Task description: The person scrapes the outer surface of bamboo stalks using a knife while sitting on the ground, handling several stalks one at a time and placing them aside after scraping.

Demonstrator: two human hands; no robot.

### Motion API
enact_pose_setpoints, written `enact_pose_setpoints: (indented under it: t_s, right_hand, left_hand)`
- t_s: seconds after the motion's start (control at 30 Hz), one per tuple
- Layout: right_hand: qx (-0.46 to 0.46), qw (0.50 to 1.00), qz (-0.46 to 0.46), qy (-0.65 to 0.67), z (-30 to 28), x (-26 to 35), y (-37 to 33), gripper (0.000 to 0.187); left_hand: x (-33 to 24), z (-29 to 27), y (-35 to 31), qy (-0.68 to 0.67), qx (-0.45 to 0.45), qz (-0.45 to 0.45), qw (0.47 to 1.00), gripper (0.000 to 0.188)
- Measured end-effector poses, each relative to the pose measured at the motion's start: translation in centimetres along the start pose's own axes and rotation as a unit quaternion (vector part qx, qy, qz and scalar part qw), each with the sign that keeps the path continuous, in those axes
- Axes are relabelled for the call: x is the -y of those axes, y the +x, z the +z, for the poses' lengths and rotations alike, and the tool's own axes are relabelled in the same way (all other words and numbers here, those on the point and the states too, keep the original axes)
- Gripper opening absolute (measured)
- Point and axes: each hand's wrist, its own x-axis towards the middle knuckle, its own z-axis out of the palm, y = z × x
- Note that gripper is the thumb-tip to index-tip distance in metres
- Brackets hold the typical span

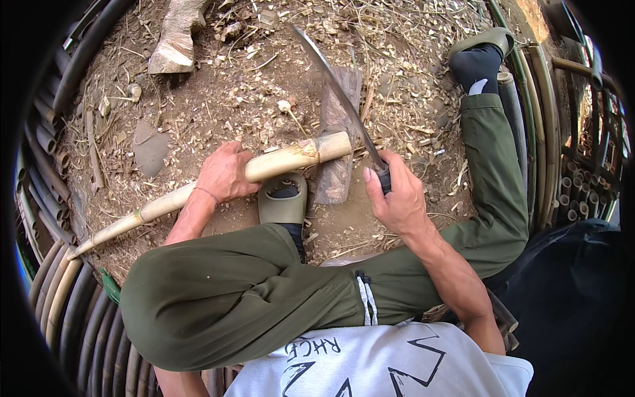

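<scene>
My left hand [226, 173] is closed around a pale bamboo pole [291, 158], which slants from the lower left up toward the middle. Near its right end the pole rests across a dark wooden block [336, 173] on the ground, close above my left clog [283, 206]. A brownish node with a rough, scraped patch shows near that end. In my right hand [398, 198] is the dark handle of a machete [339, 92]. Its long curved blade points up and to the left, passing just beyond the pole's cut end, apart from it as far as I can tell.
Wood chips and shavings litter the dirt ground [403, 79]. A cut log [177, 40] lies at the far left, a flat stone [151, 148] nearer. Dark bamboo poles [86, 63] line the left side, and more poles [539, 126] stand right of my outstretched leg. Black sheeting [569, 291] lies lower right.
</scene>
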Motion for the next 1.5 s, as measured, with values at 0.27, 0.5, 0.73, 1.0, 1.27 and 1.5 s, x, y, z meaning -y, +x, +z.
enact_pose_setpoints:
  t_s: [0.27, 0.5, 0.73, 1.0, 1.27, 1.5]
  right_hand:
    - [0.066, 0.99, 0.085, -0.088, 1.8, -3.4, -0.4, 0.023]
    - [-0.01, 0.999, -0.001, -0.037, 2.1, -2.7, -1.3, 0.025]
    - [-0.027, 0.999, 0.014, 0.014, 0.9, 0.3, -0.8, 0.025]
    - [0.095, 0.982, 0.16, -0.039, 1.0, -1.9, -0.3, 0.025]
    - [-0.035, 0.967, 0.25, 0.047, 3.6, -5.8, -1.6, 0.04]
    - [-0.051, 0.967, 0.24, 0.065, 8.7, -6.3, -1.7, 0.066]
  left_hand:
    - [-0.5, 0.0, 0.5, -0.03, 0.034, -0.047, 0.998, 0.045]
    - [-0.4, 0.3, 0.3, -0.026, 0.032, -0.039, 0.998, 0.048]
    - [-1.8, 0.9, -1.1, -0.011, -0.048, -0.07, 0.996, 0.046]
    - [-2.0, 1.3, -0.8, 0.0, -0.119, -0.064, 0.991, 0.05]
    - [0.7, 0.8, -6.9, 0.055, -0.128, -0.081, 0.987, 0.075]
    - [7.6, -1.6, -10.8, 0.066, -0.038, -0.237, 0.969, 0.069]
